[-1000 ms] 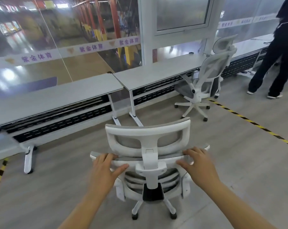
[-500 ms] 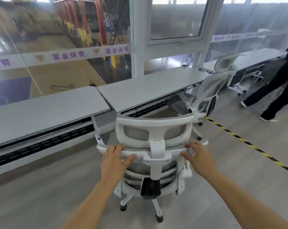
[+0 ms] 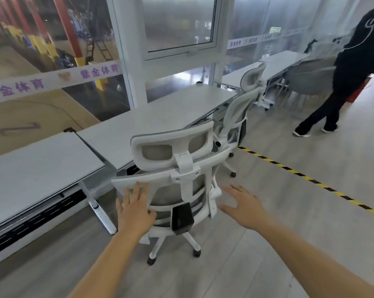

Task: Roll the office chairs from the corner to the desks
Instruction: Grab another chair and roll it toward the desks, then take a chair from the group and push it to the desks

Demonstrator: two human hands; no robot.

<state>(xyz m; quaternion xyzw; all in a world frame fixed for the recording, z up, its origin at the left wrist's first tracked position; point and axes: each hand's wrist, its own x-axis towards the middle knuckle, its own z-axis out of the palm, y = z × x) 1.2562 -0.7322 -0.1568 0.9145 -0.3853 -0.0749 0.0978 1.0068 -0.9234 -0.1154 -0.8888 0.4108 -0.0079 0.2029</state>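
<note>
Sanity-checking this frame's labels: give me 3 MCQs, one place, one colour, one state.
1. Where is the near chair?
A. by the desk
B. on the desk
C. beyond the striped tape

2. The floor tape is:
A. red-white
B. yellow-black
C. plain blue

3. The right hand is:
A. gripping the headrest
B. open, off the chair
C. on the desk

Key: A, its front meets the desk edge; B, yellow and black stripes; B, fingers spread, apart from the frame, while the left hand lies against the backrest.
</note>
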